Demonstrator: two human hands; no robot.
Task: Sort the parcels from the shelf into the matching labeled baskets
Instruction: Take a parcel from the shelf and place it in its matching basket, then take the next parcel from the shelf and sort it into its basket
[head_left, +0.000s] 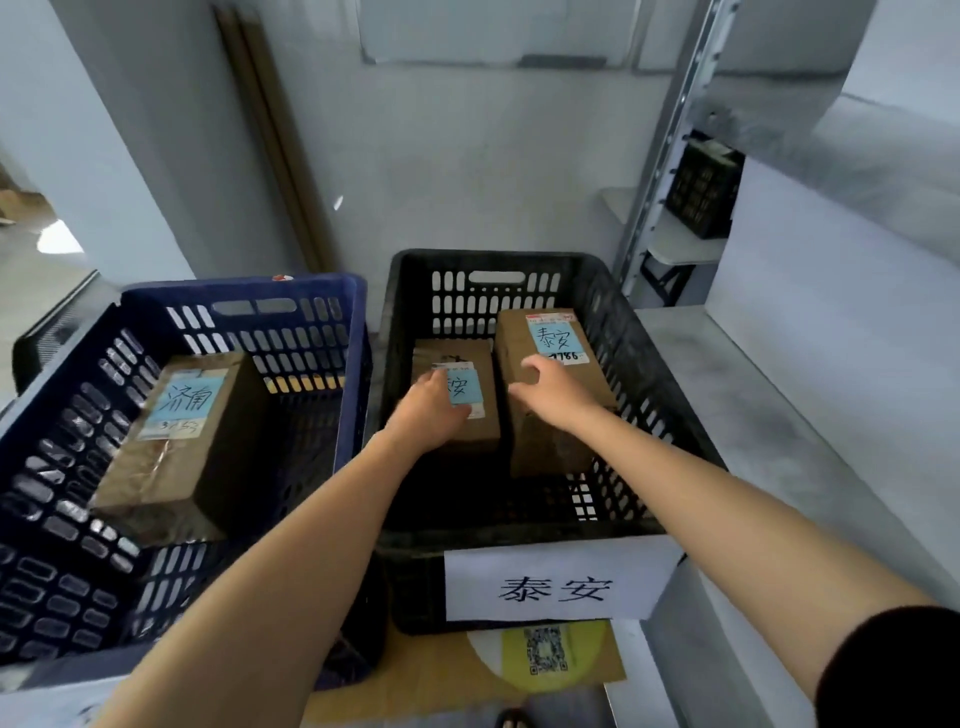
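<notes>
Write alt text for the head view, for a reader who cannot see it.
Two bare hands reach into a black basket tagged 泰安: the left hand lies on the smaller parcel, and the right hand is over the larger parcel, which is labelled 泰安. A blue basket to its left holds one 济南 parcel.

2 bare forearms are stretched forward and down, converging ahead; left hand (431, 410) is turned palm down, knuckles up, fingers bent downward, grip not made out; right hand (553, 392) is held palm down, thumb raised, fingers loosely curled, slightly blurred; a dark sleeve (893, 670) is seen on the right upper arm
</notes>
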